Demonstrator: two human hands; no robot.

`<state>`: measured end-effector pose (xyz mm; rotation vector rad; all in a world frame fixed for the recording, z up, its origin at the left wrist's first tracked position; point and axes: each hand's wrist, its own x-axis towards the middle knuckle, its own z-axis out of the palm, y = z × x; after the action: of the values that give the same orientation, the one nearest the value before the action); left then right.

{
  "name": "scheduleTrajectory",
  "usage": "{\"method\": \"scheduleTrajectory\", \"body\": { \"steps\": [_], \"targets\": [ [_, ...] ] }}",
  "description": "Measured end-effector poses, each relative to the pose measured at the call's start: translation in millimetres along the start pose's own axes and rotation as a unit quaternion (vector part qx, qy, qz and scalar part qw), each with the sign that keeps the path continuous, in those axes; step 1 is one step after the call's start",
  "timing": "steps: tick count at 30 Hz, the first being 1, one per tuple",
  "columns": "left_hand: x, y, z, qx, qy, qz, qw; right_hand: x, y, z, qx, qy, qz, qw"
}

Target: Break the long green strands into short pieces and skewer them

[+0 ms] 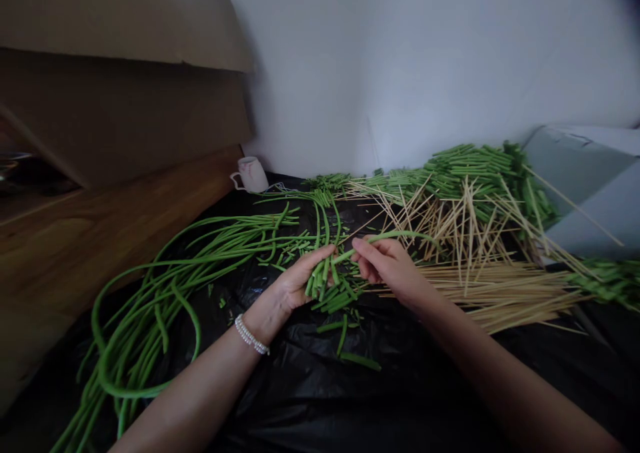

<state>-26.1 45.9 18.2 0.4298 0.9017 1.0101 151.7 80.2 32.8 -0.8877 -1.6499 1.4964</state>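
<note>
My left hand [296, 281], with a beaded bracelet at the wrist, is closed round a small bunch of green long beans [325, 276]. Their cut ends point toward me, and a few uncut lengths trail away behind the thumb. Between the fingers of my right hand [387, 266] is a single long bean [407, 234], which curves off to the right. Its near end meets the bunch at my left fingertips. Short bean pieces [340, 299] lie just below the hands. Long uncut beans [150, 293] spread in loops on the left.
Thin wooden skewers [500, 293] lie in a heap on the right. Behind them, bean pieces [465, 169] are piled along the wall beside a pale box [595, 179]. A white mug [253, 174] stands at the back, near a large cardboard box [125, 106]. Black plastic sheeting [310, 386] covers the surface.
</note>
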Motion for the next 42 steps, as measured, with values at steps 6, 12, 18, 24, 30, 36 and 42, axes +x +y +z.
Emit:
{"method": "scheduleTrajectory", "body": {
  "steps": [6, 12, 18, 24, 30, 36, 42],
  "targets": [
    [-2, -7, -5.8, 0.103, -0.101, 0.005, 0.990, 0, 2, 0, -0.037, -0.045, 0.023, 0.998],
    [-4, -9, -7.3, 0.166, -0.128, -0.001, 0.978, 2, -1, -9, 0.026, 0.005, 0.022, 0.999],
    [-6, -10, -4.4, 0.154, -0.128, -0.001, 0.980, 1, -1, -3, 0.023, -0.029, 0.038, 0.999],
    [-4, -11, -2.4, 0.140, -0.127, -0.004, 0.982, 1, 1, 0, 0.014, -0.029, 0.034, 0.999],
    [0, -6, -2.9, 0.058, -0.056, 0.001, 0.997, 2, -1, -1, 0.019, 0.027, -0.006, 0.999],
    [0, -4, -1.6, -0.035, -0.040, 0.017, 0.998, -6, -5, 4, -0.116, 0.046, -0.120, 0.985],
    [3, -3, -4.0, -0.050, -0.025, 0.007, 0.998, -12, 2, 14, -0.243, 0.010, -0.227, 0.943]
  ]
}}
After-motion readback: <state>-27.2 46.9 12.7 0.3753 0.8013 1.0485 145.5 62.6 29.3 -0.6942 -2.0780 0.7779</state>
